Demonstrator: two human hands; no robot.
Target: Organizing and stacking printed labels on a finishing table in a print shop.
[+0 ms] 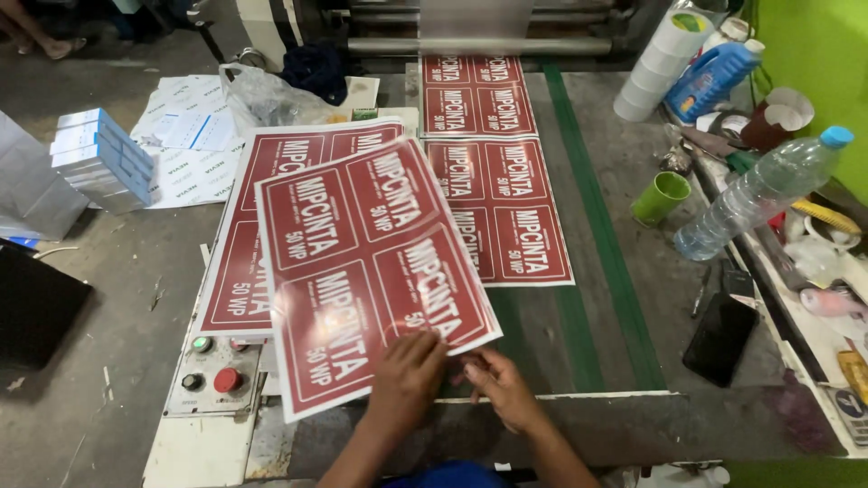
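While both my hands pinch the near edge of the top red laminated sheet (371, 271), left hand (407, 380) and right hand (497, 384) closed on it, one sheet lies stacked beneath; more wait on the counter (624, 307). The green cup's (660, 197) contents are hidden.

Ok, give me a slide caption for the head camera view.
Both hands, left and right, hold a red printed sheet over a machine table.

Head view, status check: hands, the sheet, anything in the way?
Left hand and right hand both pinch the near edge of the top red printed sheet. It lies tilted over a second red sheet. Control box sits just left; nothing blocks.
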